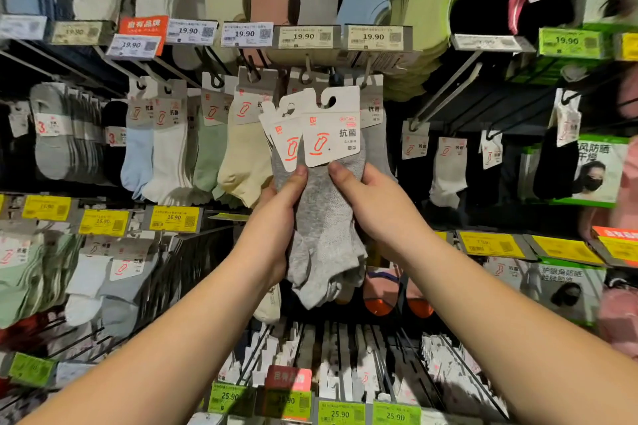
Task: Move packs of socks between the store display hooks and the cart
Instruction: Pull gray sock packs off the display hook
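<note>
I hold several packs of grey socks together in front of the display, their white card headers fanned out at the top. My left hand grips the bundle from the left, thumb pressed on the front just under the cards. My right hand grips it from the right, thumb beside the front card. The cards' hook notches sit just below a display hook that carries more grey packs. No cart is in view.
Rows of sock packs hang all around: blue, white, green and yellow ones to the left, white ones to the right. Price-tag rails run above, yellow tags below. Boxed face masks stand at far right.
</note>
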`<state>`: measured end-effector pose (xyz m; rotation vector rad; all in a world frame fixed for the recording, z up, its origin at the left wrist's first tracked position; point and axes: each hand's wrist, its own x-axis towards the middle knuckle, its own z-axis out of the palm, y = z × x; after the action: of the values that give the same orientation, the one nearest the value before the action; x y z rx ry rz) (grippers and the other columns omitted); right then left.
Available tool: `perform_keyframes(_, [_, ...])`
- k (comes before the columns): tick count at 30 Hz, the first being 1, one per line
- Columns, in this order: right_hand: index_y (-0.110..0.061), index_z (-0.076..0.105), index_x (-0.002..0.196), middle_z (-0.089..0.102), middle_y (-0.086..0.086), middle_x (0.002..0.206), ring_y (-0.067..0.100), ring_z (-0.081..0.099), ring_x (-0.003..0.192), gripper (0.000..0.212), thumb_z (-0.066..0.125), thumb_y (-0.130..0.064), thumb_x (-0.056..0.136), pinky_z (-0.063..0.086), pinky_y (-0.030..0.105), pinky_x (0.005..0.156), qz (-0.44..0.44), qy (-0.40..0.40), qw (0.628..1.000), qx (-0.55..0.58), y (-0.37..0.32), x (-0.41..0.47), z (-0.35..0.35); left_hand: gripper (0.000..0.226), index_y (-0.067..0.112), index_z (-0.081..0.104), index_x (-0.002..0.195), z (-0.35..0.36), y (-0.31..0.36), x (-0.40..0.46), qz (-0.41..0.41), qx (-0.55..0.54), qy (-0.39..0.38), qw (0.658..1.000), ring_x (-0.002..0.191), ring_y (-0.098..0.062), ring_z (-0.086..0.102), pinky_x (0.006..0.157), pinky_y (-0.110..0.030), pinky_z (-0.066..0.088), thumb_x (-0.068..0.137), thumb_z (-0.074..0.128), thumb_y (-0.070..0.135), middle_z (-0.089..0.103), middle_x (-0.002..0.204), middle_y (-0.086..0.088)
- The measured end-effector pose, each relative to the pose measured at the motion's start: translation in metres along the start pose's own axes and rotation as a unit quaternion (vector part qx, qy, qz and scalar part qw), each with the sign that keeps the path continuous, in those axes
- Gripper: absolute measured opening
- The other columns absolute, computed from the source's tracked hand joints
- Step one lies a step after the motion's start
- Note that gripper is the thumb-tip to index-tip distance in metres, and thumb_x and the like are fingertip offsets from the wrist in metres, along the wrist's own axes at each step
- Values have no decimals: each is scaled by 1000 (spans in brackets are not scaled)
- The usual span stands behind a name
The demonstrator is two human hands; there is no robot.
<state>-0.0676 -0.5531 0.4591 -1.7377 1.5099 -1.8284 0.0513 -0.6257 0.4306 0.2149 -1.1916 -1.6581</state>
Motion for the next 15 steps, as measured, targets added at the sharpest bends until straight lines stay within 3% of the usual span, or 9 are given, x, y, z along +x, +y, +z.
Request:
perform_keyframes(2, [-24, 70, 115, 76, -7, 110, 11, 71, 105, 22, 60, -36, 100, 53, 35, 100, 30, 4, 995, 91, -1, 3, -1, 61, 13, 50, 141, 0, 0, 2, 1, 13, 1, 1000, 113, -29, 69, 104, -50, 49, 93, 66, 46, 70, 126, -10])
perform_keyframes(6, [-15, 63, 124, 73, 7, 121, 22, 68, 114, 25, 56, -24, 102, 51, 42, 103, 80, -11, 967, 241, 3, 8, -6, 51, 12, 52, 136, -3, 3, 2, 23, 50, 31, 998, 105, -26, 72, 99, -48, 54, 97, 61, 44, 73, 119, -8])
perform_keyframes(9, [-13, 58, 132, 70, 10, 126, 27, 64, 120, 30, 53, -21, 103, 47, 48, 107, 97, -7, 949, 299, 7, 16, -13, 34, 18, 60, 116, -10, 4, 6, 72, 132, 88, 985, 99, -21, 73, 94, -46, 56, 96, 62, 46, 74, 113, -4])
perform_keyframes(12, [-14, 58, 133, 75, 8, 110, 22, 73, 99, 30, 50, -19, 104, 58, 42, 86, 102, 6, 949, 297, 2, 25, -29, 23, 25, 58, 102, -16, 9, 4, 104, 166, 132, 972, 90, -8, 69, 79, -31, 57, 97, 59, 47, 71, 108, 3])
perform_keyframes(15, [-17, 62, 122, 77, 3, 99, 18, 75, 87, 20, 52, -21, 104, 59, 32, 70, 90, 23, 972, 218, -4, 38, -45, 28, 19, 55, 113, -19, 16, 1, 102, 139, 140, 975, 78, 0, 65, 56, -17, 50, 99, 56, 44, 68, 97, 10])
